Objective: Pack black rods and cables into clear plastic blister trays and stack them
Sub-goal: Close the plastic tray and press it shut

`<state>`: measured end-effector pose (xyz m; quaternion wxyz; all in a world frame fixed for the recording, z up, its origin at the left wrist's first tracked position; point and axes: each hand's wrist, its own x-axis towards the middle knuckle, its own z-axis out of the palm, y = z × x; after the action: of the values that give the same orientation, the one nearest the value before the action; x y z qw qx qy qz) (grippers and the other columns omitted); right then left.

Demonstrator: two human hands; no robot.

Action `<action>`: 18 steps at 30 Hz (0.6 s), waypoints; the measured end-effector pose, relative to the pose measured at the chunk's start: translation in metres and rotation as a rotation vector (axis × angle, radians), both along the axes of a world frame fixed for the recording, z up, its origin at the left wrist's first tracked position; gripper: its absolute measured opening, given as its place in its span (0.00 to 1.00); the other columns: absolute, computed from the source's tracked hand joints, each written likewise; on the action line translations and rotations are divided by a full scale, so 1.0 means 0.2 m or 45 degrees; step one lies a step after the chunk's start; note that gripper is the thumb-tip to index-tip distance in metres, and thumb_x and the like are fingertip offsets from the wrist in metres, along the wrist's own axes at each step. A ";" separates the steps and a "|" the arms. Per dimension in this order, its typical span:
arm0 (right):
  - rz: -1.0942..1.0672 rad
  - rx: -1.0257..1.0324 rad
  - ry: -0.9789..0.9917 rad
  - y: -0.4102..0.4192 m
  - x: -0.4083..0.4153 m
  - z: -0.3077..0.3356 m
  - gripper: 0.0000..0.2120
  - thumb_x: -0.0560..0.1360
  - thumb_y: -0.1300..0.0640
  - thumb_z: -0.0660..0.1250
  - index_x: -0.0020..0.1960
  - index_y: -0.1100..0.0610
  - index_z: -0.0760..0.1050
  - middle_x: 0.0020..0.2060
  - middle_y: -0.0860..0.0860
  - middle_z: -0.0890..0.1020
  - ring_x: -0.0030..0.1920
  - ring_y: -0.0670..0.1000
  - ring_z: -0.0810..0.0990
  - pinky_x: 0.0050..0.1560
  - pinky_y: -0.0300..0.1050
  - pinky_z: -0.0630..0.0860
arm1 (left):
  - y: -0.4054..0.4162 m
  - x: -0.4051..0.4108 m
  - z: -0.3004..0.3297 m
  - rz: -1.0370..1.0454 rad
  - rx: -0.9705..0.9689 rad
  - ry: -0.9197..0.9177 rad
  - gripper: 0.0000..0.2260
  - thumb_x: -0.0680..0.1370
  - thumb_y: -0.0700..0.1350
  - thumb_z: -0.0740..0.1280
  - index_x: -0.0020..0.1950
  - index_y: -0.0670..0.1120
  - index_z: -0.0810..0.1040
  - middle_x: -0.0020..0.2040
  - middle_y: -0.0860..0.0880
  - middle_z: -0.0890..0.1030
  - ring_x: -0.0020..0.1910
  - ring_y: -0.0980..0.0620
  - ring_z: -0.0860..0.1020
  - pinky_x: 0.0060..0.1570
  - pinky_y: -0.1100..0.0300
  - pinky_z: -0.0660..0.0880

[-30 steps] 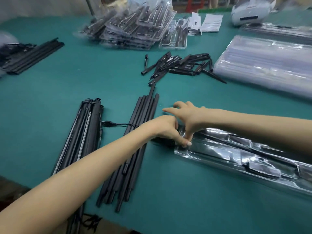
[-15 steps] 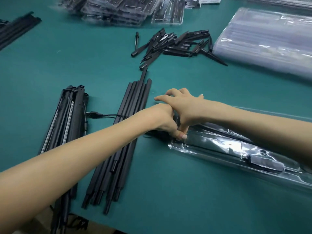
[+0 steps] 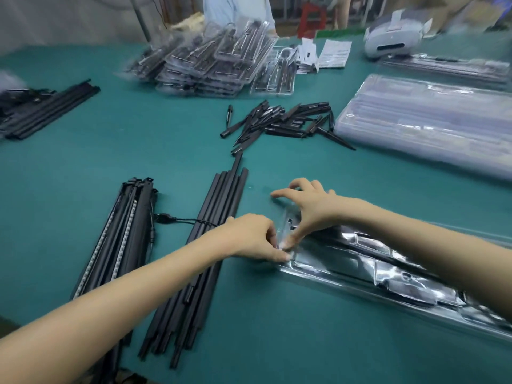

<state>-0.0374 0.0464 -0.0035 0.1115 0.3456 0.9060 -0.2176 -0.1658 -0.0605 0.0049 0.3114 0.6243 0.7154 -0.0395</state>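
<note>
A long clear blister tray [image 3: 327,275] lies on the green table at the right, with a black rod and black parts inside. My left hand [image 3: 252,239] pinches the tray's left end with curled fingers. My right hand [image 3: 310,209] presses its thumb on the same end, its other fingers spread above the table. A bundle of long black rods [image 3: 205,245] lies just left of the hands, partly under my left forearm. A black cable [image 3: 177,219] runs across it to a bundle of LED strips [image 3: 124,234].
A heap of short black parts [image 3: 279,123] lies beyond the hands. Packed blister trays [image 3: 210,65] are piled at the back. A stack of clear trays in plastic [image 3: 426,120] fills the right. More black rods [image 3: 47,109] lie far left. A person stands behind the table.
The view has tilted up, showing the table's far side. My right index finger has lifted and spread away; both hands stay at the tray's left end.
</note>
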 end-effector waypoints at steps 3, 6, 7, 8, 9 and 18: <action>-0.092 -0.041 0.133 0.00 0.08 -0.02 0.41 0.64 0.33 0.72 0.72 0.39 0.60 0.65 0.52 0.63 0.68 0.55 0.59 0.69 0.55 0.60 | -0.01 -0.01 0.02 0.033 -0.023 -0.164 0.10 0.72 0.56 0.71 0.37 0.51 0.78 0.36 0.53 0.79 0.39 0.53 0.76 0.43 0.58 0.72; -0.104 -0.059 0.161 0.01 0.12 -0.01 0.39 0.67 0.34 0.71 0.73 0.40 0.59 0.60 0.54 0.67 0.66 0.57 0.62 0.69 0.57 0.63 | -0.01 0.00 0.03 0.143 -0.023 -0.313 0.06 0.73 0.49 0.71 0.40 0.47 0.80 0.36 0.51 0.81 0.35 0.56 0.75 0.39 0.62 0.70; -0.108 -0.066 0.147 0.01 0.12 0.00 0.39 0.67 0.35 0.71 0.73 0.40 0.58 0.59 0.55 0.67 0.66 0.58 0.63 0.69 0.56 0.63 | -0.01 0.01 0.04 0.197 -0.068 -0.401 0.05 0.73 0.46 0.70 0.40 0.46 0.79 0.36 0.49 0.82 0.35 0.56 0.76 0.40 0.63 0.71; -0.120 -0.079 0.128 0.01 0.13 0.01 0.39 0.67 0.35 0.71 0.73 0.41 0.58 0.60 0.56 0.67 0.66 0.59 0.63 0.68 0.55 0.63 | -0.01 0.03 0.04 0.244 -0.128 -0.489 0.05 0.74 0.42 0.68 0.39 0.44 0.79 0.36 0.47 0.82 0.34 0.54 0.77 0.39 0.65 0.71; -0.136 -0.095 0.102 0.02 0.14 0.01 0.39 0.68 0.36 0.71 0.73 0.41 0.57 0.60 0.56 0.67 0.66 0.59 0.63 0.68 0.54 0.63 | 0.00 0.04 0.04 0.278 -0.180 -0.556 0.06 0.74 0.39 0.67 0.37 0.43 0.78 0.36 0.46 0.83 0.32 0.54 0.77 0.36 0.67 0.72; 0.464 0.137 0.007 0.04 0.11 0.14 0.17 0.72 0.35 0.66 0.56 0.43 0.78 0.63 0.41 0.75 0.68 0.43 0.65 0.66 0.54 0.56 | 0.03 0.06 0.02 0.498 -0.031 -0.796 0.10 0.72 0.34 0.66 0.34 0.46 0.78 0.31 0.50 0.80 0.33 0.55 0.75 0.42 0.64 0.70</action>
<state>-0.0147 0.0541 0.0251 0.1280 0.1807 0.9642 -0.1459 -0.1533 -0.0536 0.0092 0.5239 0.4539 0.6909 0.2050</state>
